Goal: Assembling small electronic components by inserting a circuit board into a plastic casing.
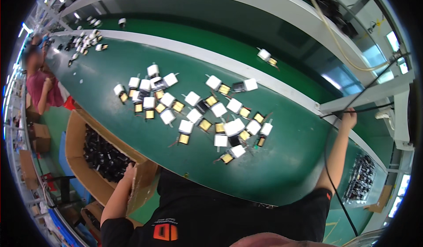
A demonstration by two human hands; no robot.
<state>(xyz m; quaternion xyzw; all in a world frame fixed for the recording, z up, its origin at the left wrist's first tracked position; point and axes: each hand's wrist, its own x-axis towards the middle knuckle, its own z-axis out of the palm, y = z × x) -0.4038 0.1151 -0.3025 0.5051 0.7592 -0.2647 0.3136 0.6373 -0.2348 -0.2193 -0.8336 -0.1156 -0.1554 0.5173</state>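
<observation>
Parts lie scattered mid-bench; a box of parts sits lower left, a cable hangs at right.

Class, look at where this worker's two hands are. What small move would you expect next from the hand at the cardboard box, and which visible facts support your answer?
Probably the left hand dips deeper into the cardboard box and closes on one of the black parts. It rests at the box's edge beside the heap, seemingly holding nothing. The right hand is far off, gripping a black cable, so it cannot help.
</observation>
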